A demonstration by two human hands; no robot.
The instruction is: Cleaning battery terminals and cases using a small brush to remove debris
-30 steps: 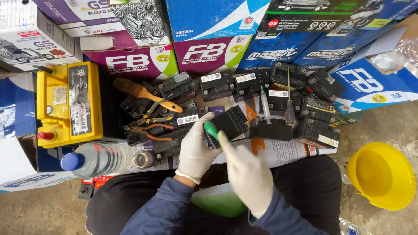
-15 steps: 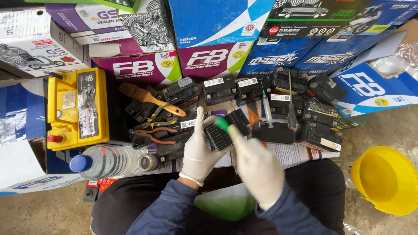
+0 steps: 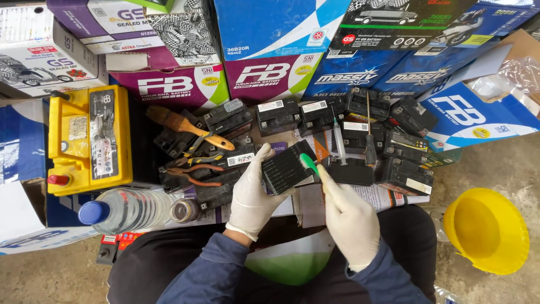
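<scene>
The small black battery sits tilted in the gloved left hand, fingers wrapped round its side. The right hand pinches a green-handled tool against its top edge; it seems best to brace the battery firmly and work the tip gently.

A battery repair workshop on a bare concrete floor. Stacked battery cartons line the back, with small black batteries, a yellow car battery, pliers and a screwdriver spread about
</scene>
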